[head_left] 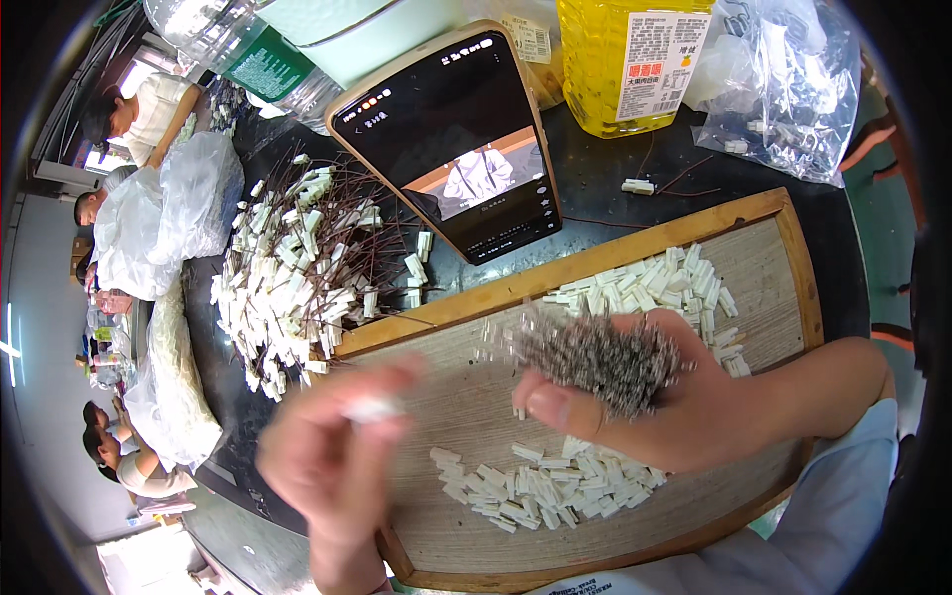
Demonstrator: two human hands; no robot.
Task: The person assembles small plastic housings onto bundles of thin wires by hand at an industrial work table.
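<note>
My left hand (332, 456), smeared by motion, pinches a small white block (375, 408) between thumb and fingers. To its right, above the wooden tray (426, 397), my right hand (684, 421) is closed around a thick bunch of thin grey metal strips (620, 362). The strips' left ends are blurred. Loose white blocks (555, 486) lie on the tray below the right hand. A second group of white blocks (654, 283) sits behind that hand, partly hidden by it.
Left of the tray is a heap of white blocks with brown wires (297, 268). A phone (456, 139) leans upright behind the tray. Also at the back are a yellow jug (605, 109), a clear plastic bag (783, 89) and a bottle (268, 69). Other people sit far left.
</note>
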